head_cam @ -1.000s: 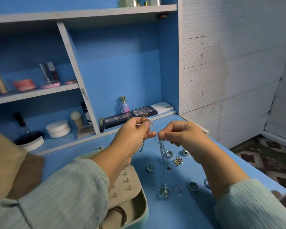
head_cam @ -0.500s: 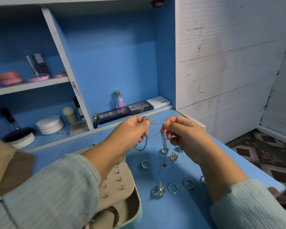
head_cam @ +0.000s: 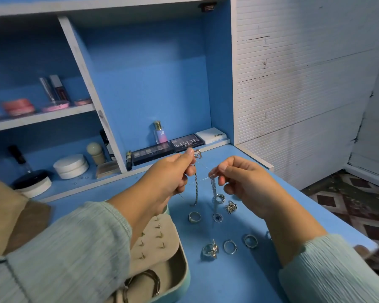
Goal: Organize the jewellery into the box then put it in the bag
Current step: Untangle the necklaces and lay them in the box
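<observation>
My left hand (head_cam: 173,176) pinches one end of a thin silver chain (head_cam: 196,189) with a small pendant at the fingertips. My right hand (head_cam: 245,182) pinches another part of the chain (head_cam: 212,184), so a fine strand stretches between both hands above the blue table (head_cam: 228,281). Loops of chain hang down from each hand. Several silver rings (head_cam: 230,247) lie on the table below. The open jewellery box (head_cam: 184,270), mint outside and beige inside, sits at the lower left with studs in its pad and bangles in a compartment.
A brown bag (head_cam: 15,219) lies at the left edge. Eyeshadow palettes (head_cam: 187,142), a small bottle (head_cam: 159,132) and white jars (head_cam: 71,166) stand on the shelf behind. The table's right edge drops to a patterned floor (head_cam: 348,204).
My hands have drawn a little further apart, stretching the thin chain between them. The camera view has shifted slightly.
</observation>
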